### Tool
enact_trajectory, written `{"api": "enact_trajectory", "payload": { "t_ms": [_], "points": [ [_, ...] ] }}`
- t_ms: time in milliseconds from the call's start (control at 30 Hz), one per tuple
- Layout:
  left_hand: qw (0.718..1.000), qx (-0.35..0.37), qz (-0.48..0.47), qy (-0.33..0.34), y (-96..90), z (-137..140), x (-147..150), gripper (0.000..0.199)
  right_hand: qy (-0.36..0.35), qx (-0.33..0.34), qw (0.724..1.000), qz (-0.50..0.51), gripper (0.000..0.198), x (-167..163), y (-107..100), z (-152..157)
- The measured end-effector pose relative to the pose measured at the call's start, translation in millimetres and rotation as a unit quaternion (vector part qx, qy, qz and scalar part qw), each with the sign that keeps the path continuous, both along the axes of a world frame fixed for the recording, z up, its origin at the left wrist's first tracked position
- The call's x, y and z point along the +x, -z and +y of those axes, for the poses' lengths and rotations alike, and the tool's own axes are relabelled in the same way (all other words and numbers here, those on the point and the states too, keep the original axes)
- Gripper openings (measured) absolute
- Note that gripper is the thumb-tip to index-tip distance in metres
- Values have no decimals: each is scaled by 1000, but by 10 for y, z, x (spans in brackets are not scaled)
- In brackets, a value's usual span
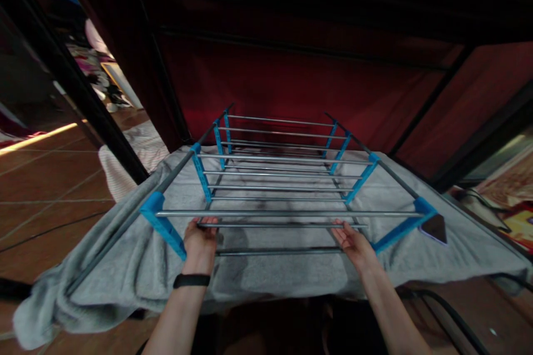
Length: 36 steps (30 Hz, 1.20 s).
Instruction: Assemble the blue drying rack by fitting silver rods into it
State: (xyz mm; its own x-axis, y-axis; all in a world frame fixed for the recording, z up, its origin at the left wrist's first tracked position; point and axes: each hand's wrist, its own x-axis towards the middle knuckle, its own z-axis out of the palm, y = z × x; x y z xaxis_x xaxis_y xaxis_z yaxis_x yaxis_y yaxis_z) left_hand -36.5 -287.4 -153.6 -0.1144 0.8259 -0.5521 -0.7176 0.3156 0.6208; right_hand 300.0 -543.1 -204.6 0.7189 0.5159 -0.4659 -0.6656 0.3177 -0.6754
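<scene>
A rack of grey metal rods and blue plastic brackets (360, 180) lies across a grey blanket (270, 280) in front of me. My left hand (201, 244), with a black band at the wrist, grips a thin metal rod (275, 226) near its left end. Near the rod's other end, my right hand (353, 241) has its fingers around it. The rod runs level between the near blue brackets, below the rack's near top bar (287, 213) and above a lower bar (278, 252). Both ends look apart from the brackets.
A dark phone (434, 228) lies on the blanket beside the right near bracket. Behind the rack stands a dark red panel (270, 77). A dark post (79, 77) rises at left, with tiled floor (50, 188) and a cable beyond. Patterned cloth (518, 227) shows at far right.
</scene>
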Motion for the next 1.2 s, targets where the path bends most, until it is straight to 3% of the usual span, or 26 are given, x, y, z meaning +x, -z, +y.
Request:
{"api": "enact_trajectory", "payload": {
  "t_ms": [167,333,600,800,1200],
  "points": [
    [999,-31,-10,6,21,8,4,21,-15,-39,999,5,21,107,-107,-21],
    [999,-39,-12,12,11,35,38,26,9,-20,999,-25,25,210,-194,56],
    [999,-33,-9,34,54,-11,175,27,9,-18,999,-30,22,224,-23,79],
    [996,-27,-13,78,91,-138,332,29,7,-44,999,-24,23,263,38,122],
    [979,-65,-36,189,284,-329,559,23,-46,-55,997,8,23,45,-72,291]
  ]
}}
